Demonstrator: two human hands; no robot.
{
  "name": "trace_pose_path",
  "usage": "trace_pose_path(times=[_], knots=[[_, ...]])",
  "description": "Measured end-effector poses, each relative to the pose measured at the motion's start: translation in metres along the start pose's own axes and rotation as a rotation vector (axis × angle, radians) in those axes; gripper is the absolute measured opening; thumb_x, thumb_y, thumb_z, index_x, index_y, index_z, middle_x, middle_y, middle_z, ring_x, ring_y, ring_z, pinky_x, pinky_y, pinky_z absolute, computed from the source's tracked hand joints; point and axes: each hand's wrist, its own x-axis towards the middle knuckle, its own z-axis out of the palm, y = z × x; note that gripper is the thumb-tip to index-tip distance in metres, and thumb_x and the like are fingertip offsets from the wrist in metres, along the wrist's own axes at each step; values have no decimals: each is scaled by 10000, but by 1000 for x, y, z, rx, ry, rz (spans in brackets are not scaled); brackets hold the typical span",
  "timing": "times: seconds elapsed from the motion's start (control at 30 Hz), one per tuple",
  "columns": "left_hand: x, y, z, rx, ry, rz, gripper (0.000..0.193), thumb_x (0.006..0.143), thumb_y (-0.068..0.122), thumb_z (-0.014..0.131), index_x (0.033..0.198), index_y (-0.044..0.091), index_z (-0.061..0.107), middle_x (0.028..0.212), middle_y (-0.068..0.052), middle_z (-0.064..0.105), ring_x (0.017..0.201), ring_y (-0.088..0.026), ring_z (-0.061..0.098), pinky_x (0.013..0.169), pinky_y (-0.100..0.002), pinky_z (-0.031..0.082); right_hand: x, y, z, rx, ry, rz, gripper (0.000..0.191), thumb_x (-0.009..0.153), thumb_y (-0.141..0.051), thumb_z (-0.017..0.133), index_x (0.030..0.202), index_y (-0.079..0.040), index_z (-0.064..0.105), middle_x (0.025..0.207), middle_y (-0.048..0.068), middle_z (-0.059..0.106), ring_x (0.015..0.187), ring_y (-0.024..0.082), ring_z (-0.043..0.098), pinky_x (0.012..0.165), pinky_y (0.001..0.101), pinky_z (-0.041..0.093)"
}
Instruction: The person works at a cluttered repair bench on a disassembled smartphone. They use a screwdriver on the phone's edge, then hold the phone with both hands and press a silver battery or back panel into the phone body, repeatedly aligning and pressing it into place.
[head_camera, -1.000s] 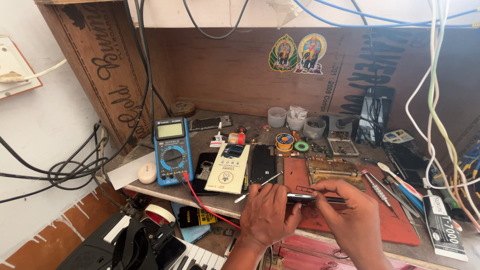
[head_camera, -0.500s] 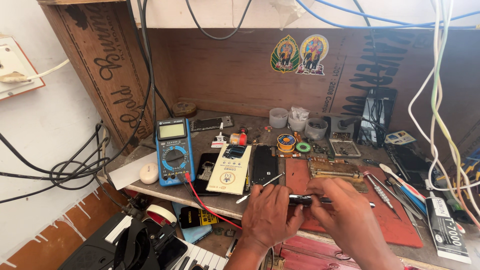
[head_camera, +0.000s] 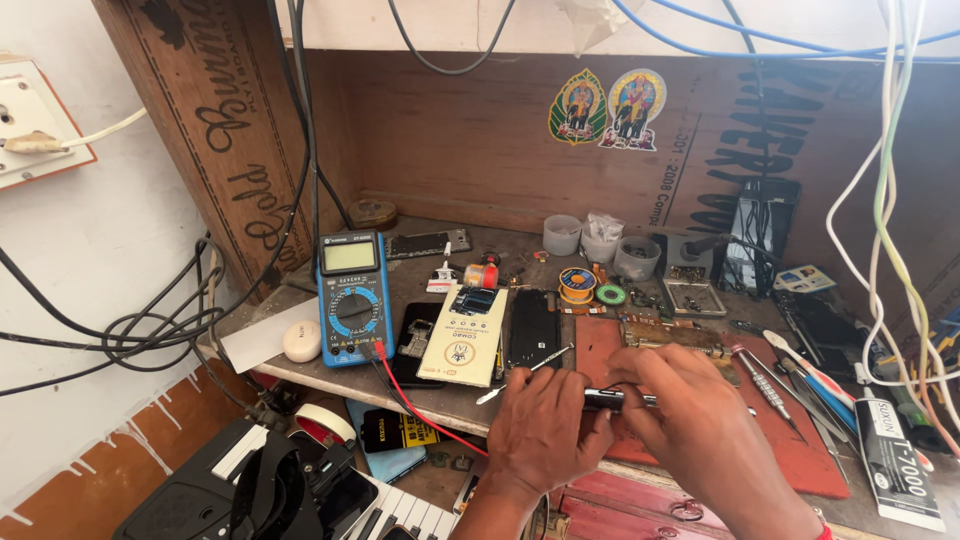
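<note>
We count one slim dark metal tool with a silvery shaft (head_camera: 620, 399), held level between our two hands over the near edge of the wooden bench (head_camera: 300, 372), just above the red rubber work mat (head_camera: 800, 450). Our left hand (head_camera: 545, 430) curls around the tool's left end, fingers folded over it and pinching it firmly. Our right hand (head_camera: 700, 425) lies palm-down over the right part of the tool, its fingertips closed on the shaft; both wrists come up from the bottom edge and the knuckles face upward.

Behind the hands lies one black phone body with a flat back (head_camera: 533, 327), and on it rests one thin silver tweezer (head_camera: 525, 373), near the left hand. Just beside the phone we see one cream-coloured flat cardboard box with a small window (head_camera: 464, 335), and left of it one blue digital multimeter with a round dial (head_camera: 351, 296), from which one red lead (head_camera: 415, 410) runs down over the bench edge. One white oval pebble-like lump (head_camera: 301, 341) lies left of the meter.

At the back stand three small translucent plastic cups (head_camera: 561, 234), and near them one yellow-and-blue solder spool (head_camera: 577, 284) and one green tape ring (head_camera: 610, 294). Two colourful stickers (head_camera: 606, 105) are stuck on the brown back board. At the right we count one grey glue tube with a black cap (head_camera: 895, 460).
</note>
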Motion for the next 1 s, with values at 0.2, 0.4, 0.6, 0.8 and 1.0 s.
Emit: trace_pose_path(times=[0.2, 0.4, 0.6, 0.8, 1.0], knots=[[0, 0, 0, 15, 25, 24, 292, 868, 297, 698, 1004, 65, 584, 860, -72, 593, 881, -252, 604, 845, -434, 397, 1, -2, 6, 225, 36, 70, 297, 786, -54, 737, 1078, -86, 688, 978, 65, 748, 906, 245, 757, 698, 343, 600], [-1, 0, 1, 16, 3, 1, 289, 879, 316, 699, 977, 75, 573, 858, -69, 597, 883, -257, 602, 848, -432, 399, -2, 4, 6, 205, 40, 97, 291, 794, -35, 726, 1078, -84, 687, 976, 64, 757, 888, 216, 781, 726, 329, 600], [-1, -1, 2, 13, -10, -7, 277, 883, 307, 695, 977, 76, 575, 854, -64, 596, 872, -253, 601, 846, -434, 399, -1, 0, 5, 124, -15, 82, 289, 788, -71, 719, 1074, -108, 698, 948, 74, 728, 837, 264, 735, 695, 378, 574], [-2, -1, 2, -4, 15, 13, 306, 875, 295, 690, 1044, 60, 592, 876, -61, 602, 883, -247, 603, 848, -432, 398, -3, 0, 10, 118, -3, -23, 272, 800, -85, 729, 1070, -113, 700, 934, 74, 705, 833, 293, 709, 689, 391, 560], [-1, -1, 3, 20, 2, 5, 276, 873, 312, 701, 948, 83, 566, 858, -71, 601, 874, -257, 600, 843, -435, 397, -13, 11, 21, 183, 108, 16, 198, 768, -61, 758, 961, -74, 712, 975, 48, 706, 832, 237, 723, 687, 346, 585]])
